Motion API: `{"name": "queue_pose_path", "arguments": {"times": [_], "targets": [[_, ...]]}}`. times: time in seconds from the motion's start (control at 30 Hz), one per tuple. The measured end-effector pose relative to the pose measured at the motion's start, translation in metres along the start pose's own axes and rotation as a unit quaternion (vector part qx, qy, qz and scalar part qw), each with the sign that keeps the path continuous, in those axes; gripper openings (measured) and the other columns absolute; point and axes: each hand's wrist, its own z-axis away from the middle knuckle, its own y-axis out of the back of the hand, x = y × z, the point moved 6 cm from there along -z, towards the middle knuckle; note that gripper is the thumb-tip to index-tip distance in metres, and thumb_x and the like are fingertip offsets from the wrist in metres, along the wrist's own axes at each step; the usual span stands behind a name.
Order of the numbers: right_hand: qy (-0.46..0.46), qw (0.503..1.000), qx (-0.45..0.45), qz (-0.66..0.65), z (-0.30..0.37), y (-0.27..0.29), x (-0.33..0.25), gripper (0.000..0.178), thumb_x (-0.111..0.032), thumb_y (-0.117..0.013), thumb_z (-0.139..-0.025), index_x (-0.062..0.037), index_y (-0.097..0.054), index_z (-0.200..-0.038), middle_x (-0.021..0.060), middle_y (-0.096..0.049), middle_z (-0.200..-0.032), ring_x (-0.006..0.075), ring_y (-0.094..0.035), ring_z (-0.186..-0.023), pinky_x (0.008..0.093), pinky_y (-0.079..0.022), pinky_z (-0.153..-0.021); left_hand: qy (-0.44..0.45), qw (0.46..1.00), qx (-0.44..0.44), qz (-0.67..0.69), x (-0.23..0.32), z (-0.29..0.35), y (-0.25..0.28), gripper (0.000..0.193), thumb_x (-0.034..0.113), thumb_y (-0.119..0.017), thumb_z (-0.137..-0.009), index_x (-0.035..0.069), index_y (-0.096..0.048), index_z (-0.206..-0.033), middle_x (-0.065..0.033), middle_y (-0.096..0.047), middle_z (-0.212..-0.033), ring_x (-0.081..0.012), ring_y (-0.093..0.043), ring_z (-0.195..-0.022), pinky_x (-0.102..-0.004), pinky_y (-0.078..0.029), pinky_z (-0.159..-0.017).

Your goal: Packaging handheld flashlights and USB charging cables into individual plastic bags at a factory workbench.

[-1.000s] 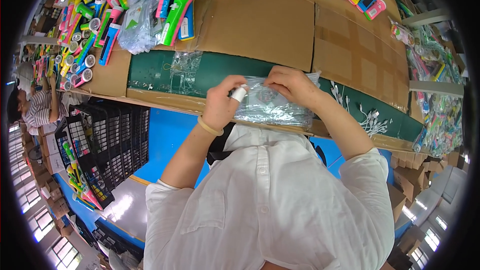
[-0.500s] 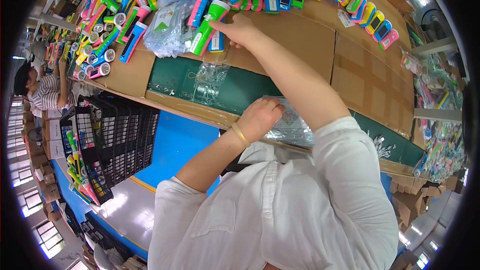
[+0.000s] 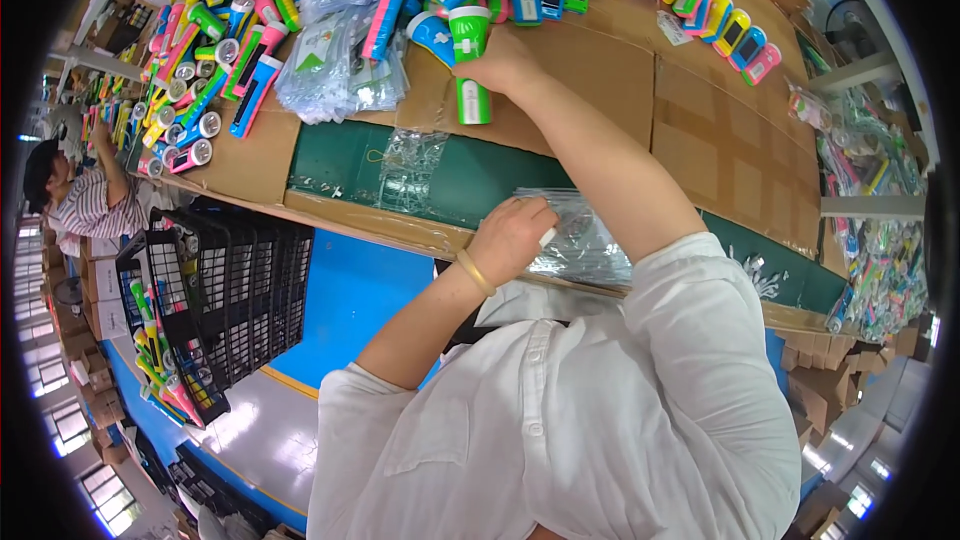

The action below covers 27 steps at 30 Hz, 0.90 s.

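Clock read with 12 at the upper edge of the view, centred on the held torch. Right hand (image 3: 505,60) has its grip closed about the middle of a green plastic torch with a white cross (image 3: 468,38); the torch's long axis runs roughly 12 to 6, wider end at 12, narrow end pointing down at 6. A flat pile of clear, shiny plastic bags (image 3: 590,248) lies at about 5 o'clock, well apart from the torch. Left hand (image 3: 510,240) is much the nearer to these bags, at their left edge, fingers bent; whether it pinches a layer cannot be told. Something small and white shows at its fingertips, kind unclear. A blue torch with a white cross (image 3: 428,33) lies just beside the held one at 10. Surface: brown cardboard sheets (image 3: 570,90) over a dark green bench top (image 3: 335,162), with the bags near the front edge. Clear bags with printed cards (image 3: 330,75) lie at 9, a row of small bright-coloured torches (image 3: 735,35) at 3, white cables (image 3: 760,278) toward 4. Room: black plastic mesh crate (image 3: 250,290) at 8, blue floor (image 3: 350,285) at 7, co-worker in a striped shirt (image 3: 95,205) between 8 and 9.
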Motion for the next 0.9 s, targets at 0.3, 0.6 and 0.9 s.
{"name": "queue_pose_path", "arguments": {"times": [0.3, 0.6, 0.9], "targets": [[0.022, 0.957, -0.172, -0.231, 0.082, 0.059, 0.121, 0.06, -0.017, -0.074, -0.087, 0.0001, -0.049, -0.138, 0.0128, -0.066, -0.118, 0.0255, -0.067, -0.105, 0.0375, -0.054, -0.093, -0.109, 0.984, -0.028, 0.136, 0.022, -0.008, 0.009, 0.021, -0.004, -0.066, -0.072, 0.005, -0.065, -0.09, -0.0117, -0.069, -0.118, -0.0331, -0.066, -0.102, -0.04, -0.052, -0.089], [-0.082, 0.864, -0.216, -0.448, 0.209, 0.092, 0.145, 0.052, -0.027, -0.079, -0.087, -0.0034, -0.048, -0.123, 0.0055, -0.06, -0.084, 0.0145, -0.061, -0.066, 0.0313, -0.052, -0.061, 0.006, 0.943, -0.055, 0.329, 0.016, -0.02, 0.002, 0.01, -0.002, -0.068, -0.081, 0.003, -0.066, -0.089, -0.0123, -0.072, -0.105, -0.0256, -0.068, -0.097, -0.0337, -0.053, -0.085], [-0.059, 0.912, -0.095, -0.396, 0.233, 0.093, 0.17, 0.029, -0.028, -0.062, -0.097, -0.0009, -0.059, -0.108, 0.0073, -0.066, -0.087, 0.0161, -0.066, -0.074, 0.0322, -0.056, -0.067, 0.035, 0.956, -0.035, 0.288, 0.018, -0.031, -0.003, 0.014, -0.005, -0.066, -0.078, 0.001, -0.067, -0.09, -0.0105, -0.07, -0.093, -0.0245, -0.067, -0.088, -0.0326, -0.053, -0.079]]}}
